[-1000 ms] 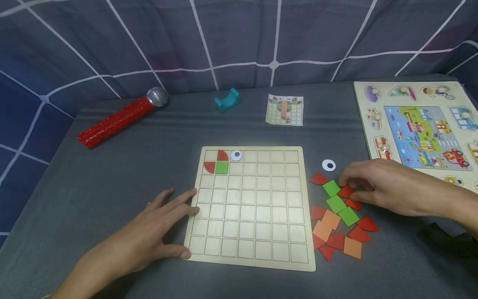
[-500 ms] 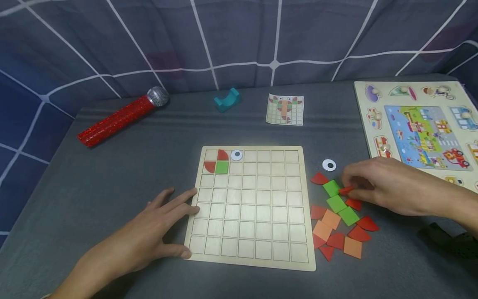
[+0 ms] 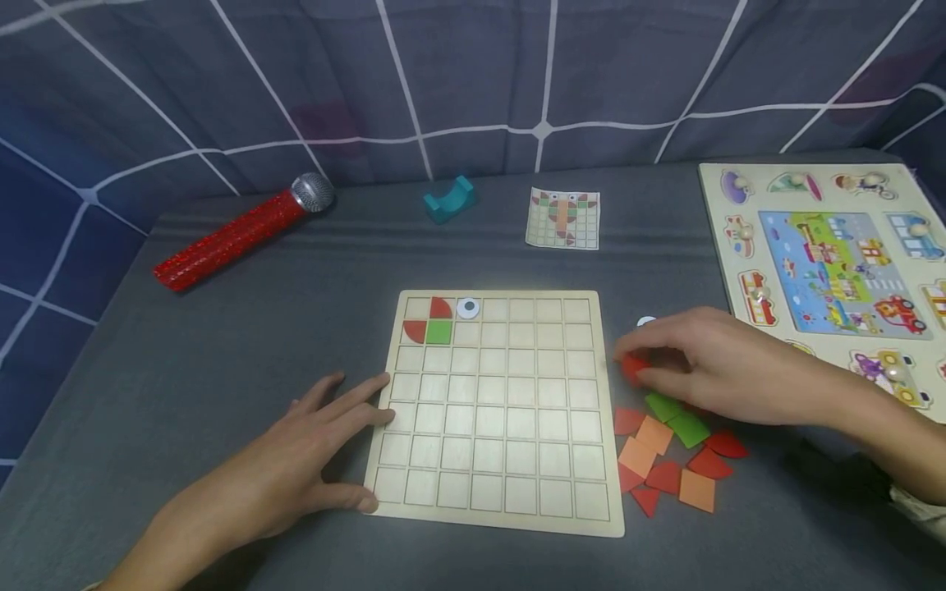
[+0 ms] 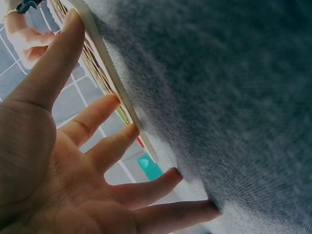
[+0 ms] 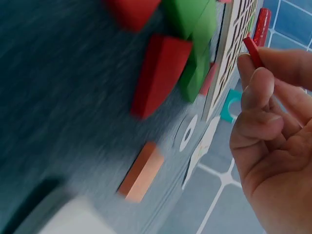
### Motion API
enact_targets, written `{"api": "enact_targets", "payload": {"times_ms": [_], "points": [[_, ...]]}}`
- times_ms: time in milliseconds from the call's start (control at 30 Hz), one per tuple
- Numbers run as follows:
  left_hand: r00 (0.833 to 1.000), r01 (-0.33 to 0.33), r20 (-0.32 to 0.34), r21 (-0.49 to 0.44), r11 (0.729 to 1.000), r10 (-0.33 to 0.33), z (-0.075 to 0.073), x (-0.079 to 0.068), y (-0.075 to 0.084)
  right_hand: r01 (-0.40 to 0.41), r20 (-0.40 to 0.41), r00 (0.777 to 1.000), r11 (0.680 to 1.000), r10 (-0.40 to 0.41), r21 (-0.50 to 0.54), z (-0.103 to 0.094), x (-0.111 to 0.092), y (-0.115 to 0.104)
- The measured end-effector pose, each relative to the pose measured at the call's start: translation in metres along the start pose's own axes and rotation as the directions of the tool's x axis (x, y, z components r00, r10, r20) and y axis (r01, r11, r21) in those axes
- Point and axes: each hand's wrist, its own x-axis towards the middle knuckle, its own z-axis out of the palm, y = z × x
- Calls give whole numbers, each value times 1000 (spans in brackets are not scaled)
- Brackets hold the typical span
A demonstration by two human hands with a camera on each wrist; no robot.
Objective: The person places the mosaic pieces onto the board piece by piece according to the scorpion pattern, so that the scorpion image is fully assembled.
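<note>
The square wooden grid board lies on the grey table, with two red quarter-circle pieces, a green square and a round eye piece in its top left cells. My left hand rests at the board's left edge, fingers spread and thumb at the lower corner. Between thumb and fingers my right hand pinches a red quarter-circle piece, raised beside the board's right edge. Beneath that hand are green squares, partly covered. A second eye piece is mostly hidden in the head view.
Red and orange pieces lie loose right of the board. Behind it is a small printed pattern card, with a teal curved block and a red microphone further left. A knobbed picture puzzle occupies the right side.
My right hand has picked up a red quarter-circle piece from the pile and moved left toward the board, now overlapping the second eye piece. The left hand stays put.
</note>
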Motion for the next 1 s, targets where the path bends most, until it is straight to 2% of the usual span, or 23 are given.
{"api": "enact_targets", "payload": {"times_ms": [100, 267, 433, 633, 833, 1000], "points": [[1000, 5, 3, -2, 1000, -5, 0, 1, 0, 32, -13, 999, 999, -32, 5, 3, 6, -5], [999, -22, -32, 12, 1000, 23, 2, 0, 0, 79, -21, 997, 996, -79, 32, 6, 21, -16], [998, -37, -57, 15, 999, 38, 2, -1, -1, 67, -43, 997, 997, -64, 50, 11, 39, -27], [999, -14, -34, -2, 1000, 14, 2, 1, 0, 54, -85, 995, 995, -47, 84, 20, 62, -38], [999, -19, -35, 11, 1000, 19, 1, 2, 0, 17, -79, 997, 994, -9, 106, 26, 87, -48], [999, -25, -25, 30, 999, 26, 1, 1, -2, 26, -57, 998, 994, -20, 109, 30, 107, -56]]}}
